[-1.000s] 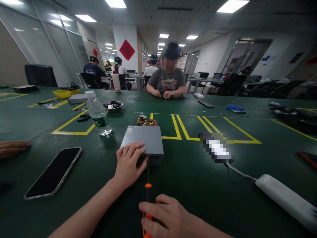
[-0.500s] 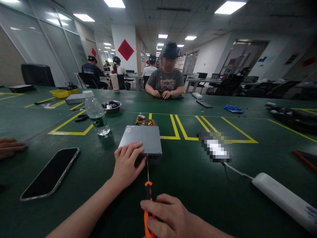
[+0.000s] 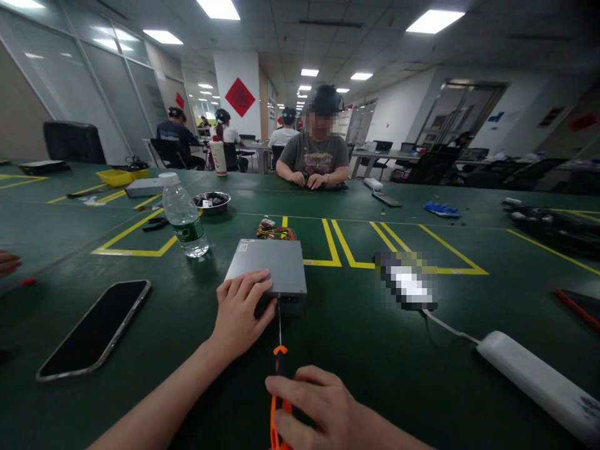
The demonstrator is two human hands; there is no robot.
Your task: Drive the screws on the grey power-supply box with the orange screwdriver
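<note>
Screwdriver (image 3: 280, 375) — against metal box (image 3: 269, 265)

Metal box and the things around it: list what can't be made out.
All in the head view:
- Screwdriver tip: lost in shadow at the metal box.
- Box's near left corner: behind the left hand.
- Lit device's screen: pixelated.
- Bowl's contents: too small, dark.
- Another person's hand: cut off by left edge.

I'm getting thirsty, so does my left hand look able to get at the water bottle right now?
Likely yes. The left hand rests on the metal box and would have to leave it, but only bare table shows between that hand and the water bottle.
</note>
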